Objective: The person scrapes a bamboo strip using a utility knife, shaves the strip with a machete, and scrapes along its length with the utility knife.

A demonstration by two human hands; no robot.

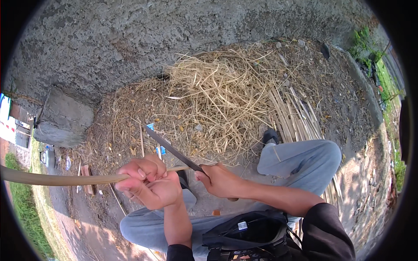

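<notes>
The left hand (152, 185) grips one long tan strip (65, 179), running in from the left; the right hand (220, 179) clasps one knife (172, 150), its blade near the strip's thin end. One white label (242, 225), print too small to read, marks a black bag (272, 230).

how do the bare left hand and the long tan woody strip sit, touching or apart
Touching: the head view shows the bare left hand closed around the long tan woody strip.
</notes>
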